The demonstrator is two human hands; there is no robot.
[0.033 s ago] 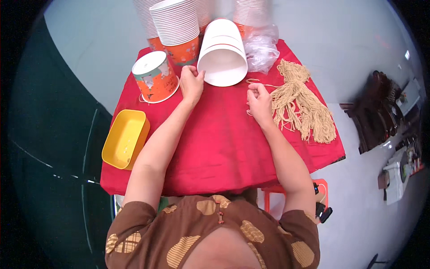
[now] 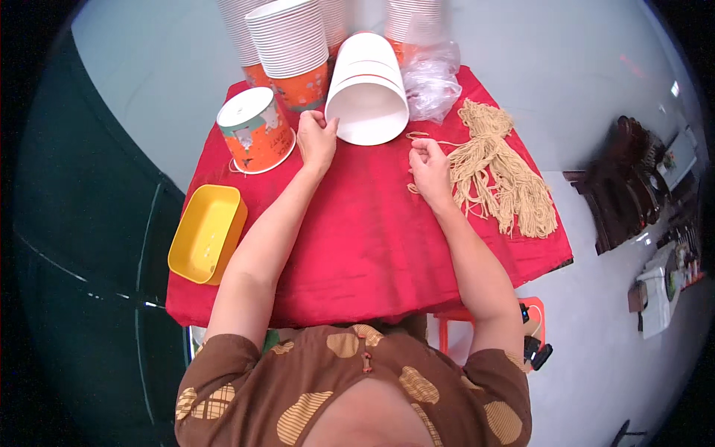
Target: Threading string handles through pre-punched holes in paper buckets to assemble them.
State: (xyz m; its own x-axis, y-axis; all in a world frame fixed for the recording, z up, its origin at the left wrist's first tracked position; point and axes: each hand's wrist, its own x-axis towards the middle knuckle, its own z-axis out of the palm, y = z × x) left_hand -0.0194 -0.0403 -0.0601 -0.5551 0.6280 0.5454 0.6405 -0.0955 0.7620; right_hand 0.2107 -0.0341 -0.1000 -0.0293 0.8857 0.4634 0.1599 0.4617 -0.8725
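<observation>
My left hand (image 2: 318, 140) rests with curled fingers just left of the rim of a white paper bucket (image 2: 381, 115), which lies on its side with its mouth toward me. Whether those fingers hold anything is hidden. My right hand (image 2: 430, 167) is pinched closed on a tan yarn strand (image 2: 418, 135); bits of strand show above and below the fingers. Right of it spreads a tied bundle of tan yarn (image 2: 488, 160). Left of my left hand, an orange printed paper bucket (image 2: 261, 141) stands upside down, with a thin strand at its rim.
Tall stacks of nested paper buckets (image 2: 289, 41) stand at the back of the red-covered table (image 2: 357, 246). A crumpled clear plastic bag (image 2: 432, 89) lies beside the white bucket. A yellow plastic tub (image 2: 207, 235) sits at the left edge. Below the right side is a red stool (image 2: 532, 305).
</observation>
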